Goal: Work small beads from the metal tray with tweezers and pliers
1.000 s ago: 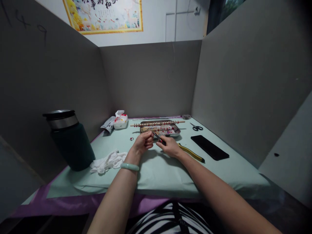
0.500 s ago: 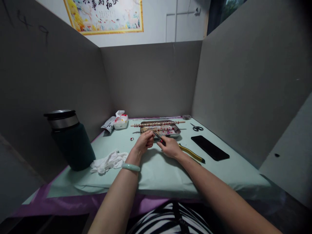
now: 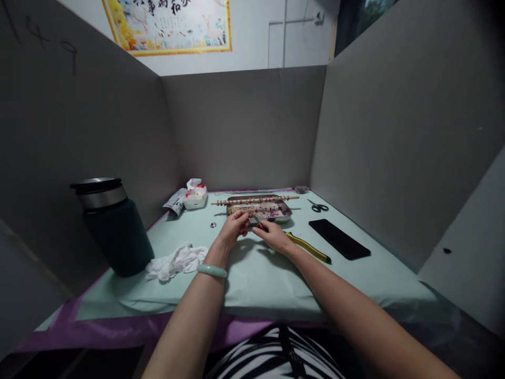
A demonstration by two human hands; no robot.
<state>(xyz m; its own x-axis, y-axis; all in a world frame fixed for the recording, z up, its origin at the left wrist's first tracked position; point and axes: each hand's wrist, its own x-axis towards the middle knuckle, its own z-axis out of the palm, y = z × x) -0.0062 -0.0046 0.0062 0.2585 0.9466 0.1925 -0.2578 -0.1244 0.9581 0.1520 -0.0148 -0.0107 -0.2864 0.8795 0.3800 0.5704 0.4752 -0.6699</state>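
A slim tool with a dark handle [image 3: 259,223] points up and leftward over the near side of the tray [image 3: 288,217], its handle gripped in the curled fingers of the right hand [image 3: 275,237]. Near its tip, the left hand [image 3: 233,230] has thumb and forefinger drawn together (anything pinched there is too small to make out). A rod strung with small pieces [image 3: 255,200] lies across the tray. Pliers with yellow handles [image 3: 310,248] rest beside the right hand; further right lie scissors [image 3: 319,208] and a black slab [image 3: 339,239], perhaps a phone.
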